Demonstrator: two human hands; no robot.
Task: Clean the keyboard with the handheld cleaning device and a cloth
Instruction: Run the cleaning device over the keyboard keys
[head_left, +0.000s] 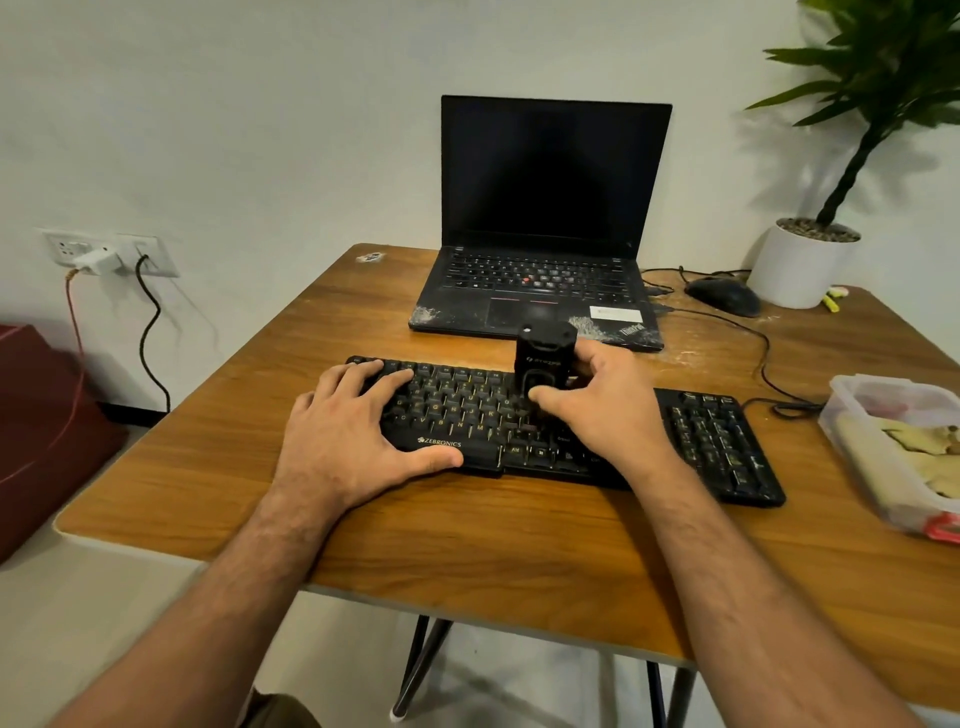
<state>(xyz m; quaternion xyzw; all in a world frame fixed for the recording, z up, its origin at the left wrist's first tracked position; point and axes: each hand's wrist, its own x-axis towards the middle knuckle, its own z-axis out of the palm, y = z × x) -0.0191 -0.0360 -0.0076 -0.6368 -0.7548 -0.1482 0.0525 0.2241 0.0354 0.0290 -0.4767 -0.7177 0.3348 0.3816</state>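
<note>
A black keyboard (717, 441) lies across the middle of the wooden table (467, 540). My left hand (348, 431) rests flat on the keyboard's left end, fingers spread over the keys and thumb on its front edge. My right hand (602, 410) grips a black handheld cleaning device (543, 358), which stands upright with its lower end on the keys near the keyboard's middle. A yellowish cloth (924, 462) lies in a clear plastic container (852, 447) at the table's right edge.
An open black laptop (545, 218) with a dark screen stands behind the keyboard. A black mouse (724, 296) and its cable lie to its right, next to a potted plant in a white pot (800, 270). A wall socket (104, 254) with a charger is at the left.
</note>
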